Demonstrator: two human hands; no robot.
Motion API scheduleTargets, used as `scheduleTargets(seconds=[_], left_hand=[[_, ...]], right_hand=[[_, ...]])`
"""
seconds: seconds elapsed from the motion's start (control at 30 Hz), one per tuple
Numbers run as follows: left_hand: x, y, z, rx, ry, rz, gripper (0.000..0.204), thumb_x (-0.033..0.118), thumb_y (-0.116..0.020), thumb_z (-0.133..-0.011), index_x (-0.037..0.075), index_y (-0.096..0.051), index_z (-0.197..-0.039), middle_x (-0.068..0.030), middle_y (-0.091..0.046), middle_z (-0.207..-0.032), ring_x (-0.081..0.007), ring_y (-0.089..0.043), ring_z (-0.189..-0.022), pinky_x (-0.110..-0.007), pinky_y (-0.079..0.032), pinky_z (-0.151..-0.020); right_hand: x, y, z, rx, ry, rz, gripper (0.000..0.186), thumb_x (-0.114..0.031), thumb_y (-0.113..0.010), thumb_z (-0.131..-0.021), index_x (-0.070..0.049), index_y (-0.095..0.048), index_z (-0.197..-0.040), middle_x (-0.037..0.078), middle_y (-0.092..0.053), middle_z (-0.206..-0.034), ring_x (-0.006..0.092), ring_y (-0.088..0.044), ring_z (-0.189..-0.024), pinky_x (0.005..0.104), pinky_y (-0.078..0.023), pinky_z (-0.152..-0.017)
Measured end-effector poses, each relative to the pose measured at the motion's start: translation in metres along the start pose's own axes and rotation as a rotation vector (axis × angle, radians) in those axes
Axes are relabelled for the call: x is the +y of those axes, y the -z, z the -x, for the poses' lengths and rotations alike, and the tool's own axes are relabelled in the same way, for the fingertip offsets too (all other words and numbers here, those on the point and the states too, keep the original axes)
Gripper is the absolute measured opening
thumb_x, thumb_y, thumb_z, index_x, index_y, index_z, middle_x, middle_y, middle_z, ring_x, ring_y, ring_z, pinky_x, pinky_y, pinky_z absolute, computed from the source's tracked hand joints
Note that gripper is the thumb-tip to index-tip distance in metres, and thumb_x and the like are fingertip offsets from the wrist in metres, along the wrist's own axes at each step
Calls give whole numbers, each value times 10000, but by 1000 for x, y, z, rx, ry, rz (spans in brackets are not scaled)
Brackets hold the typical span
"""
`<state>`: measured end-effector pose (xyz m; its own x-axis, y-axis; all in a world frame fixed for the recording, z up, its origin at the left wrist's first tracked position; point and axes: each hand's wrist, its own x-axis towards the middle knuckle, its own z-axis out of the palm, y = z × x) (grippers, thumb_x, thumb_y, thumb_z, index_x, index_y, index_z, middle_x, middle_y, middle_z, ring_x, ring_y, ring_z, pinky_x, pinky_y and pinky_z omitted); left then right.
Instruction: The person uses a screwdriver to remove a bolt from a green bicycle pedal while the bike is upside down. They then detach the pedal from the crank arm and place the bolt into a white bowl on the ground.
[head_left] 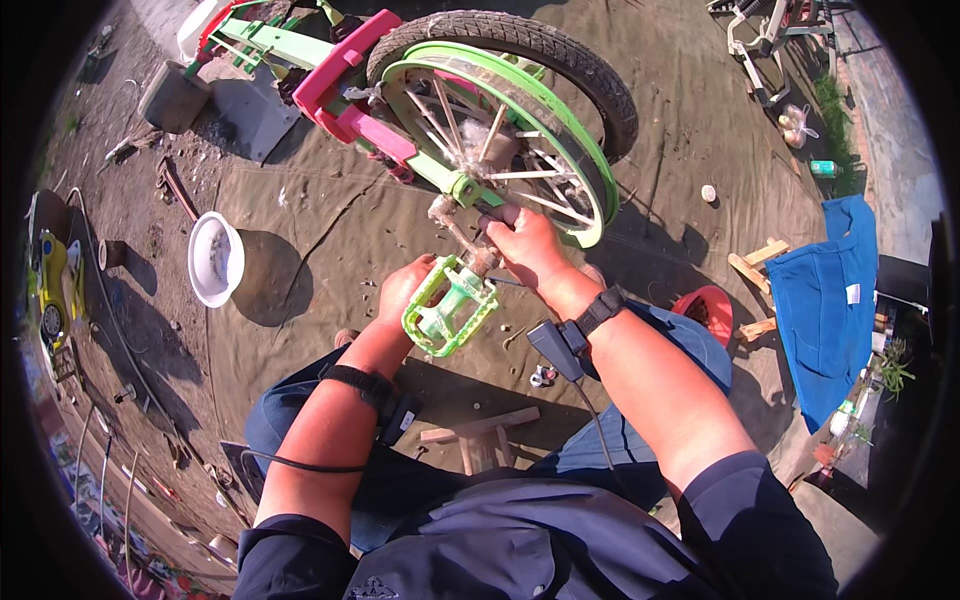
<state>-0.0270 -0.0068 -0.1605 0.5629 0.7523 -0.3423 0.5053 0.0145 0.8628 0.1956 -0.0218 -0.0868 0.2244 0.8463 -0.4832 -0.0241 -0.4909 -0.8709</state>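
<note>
A small bicycle with a green and pink frame [375,130] lies tipped over in front of me, its spoked wheel [602,205] with a green rim facing up. A rusty crank arm [459,234] runs from the frame down to a bright green pedal [487,306]. My left hand [400,292] is closed at the pedal's left side, its fingertips partly hidden behind it. Close to the crank and the frame end, my right hand [532,252] is closed with the thumb pressed on a dark piece; what it grips is mostly hidden.
A white basin [216,260] stands on the left, near a long-handled tool [178,190]. To the right are a red bucket [713,300] and blue cloth [825,300] draped over a wooden stand. A small wooden stool [485,428] is between my legs. Cables hang from both wrist straps.
</note>
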Motion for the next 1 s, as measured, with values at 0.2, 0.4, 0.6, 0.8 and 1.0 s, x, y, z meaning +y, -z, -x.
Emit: scheduleTargets(seconds=[0.2, 0.4, 0.6, 0.8, 1.0], left_hand=[[64, -5, -22, -83, 86, -244, 323, 431, -636, -847, 124, -682, -939, -61, -676, -822, -279, -669, -765, -389, -536, -681], [68, -24, -58, -255, 394, 684, 299, 137, -460, -953, -95, -536, -1125, -154, -627, -944, -241, -641, -718, -344, -538, -604], [25, -42, -72, -328, 528, 1564, 296, 153, -422, -996, -30, -501, -1214, -109, -623, -884, -202, -640, -669, -323, -572, -564], [19, -25, -57, -155, 484, 1190, 509, 27, -556, -933, -44, -356, -1396, -176, -631, -1072, -310, -678, -903, -417, -575, -793], [30, 11, -30, -24, 445, 734, 539, -18, -616, -889, -50, -420, -1390, -170, -645, -1154, -208, -647, -1005, -317, -530, -871]], right_hand=[[8, 6, 2, -11, 13, -82, 150, -119, -608, -902, -17, -691, -974, 19, -673, -789, 83, -597, -670, 258, -481, -594], [0, 6, 8, -89, -72, -199, 175, -130, -565, -942, -16, -638, -1053, 51, -675, -895, 120, -667, -684, 244, -506, -571], [-3, -1, 15, -44, -346, -610, 221, -274, -588, -970, -65, -609, -1036, 31, -660, -866, 127, -666, -701, 237, -496, -575], [-4, 2, 18, -146, -651, -730, 402, -514, -602, -922, -113, -601, -951, -4, -602, -837, 98, -590, -645, 249, -447, -540], [2, -17, 9, -109, -617, -958, 472, -575, -488, -953, -120, -577, -867, -2, -597, -669, 131, -569, -530, 246, -421, -452]])
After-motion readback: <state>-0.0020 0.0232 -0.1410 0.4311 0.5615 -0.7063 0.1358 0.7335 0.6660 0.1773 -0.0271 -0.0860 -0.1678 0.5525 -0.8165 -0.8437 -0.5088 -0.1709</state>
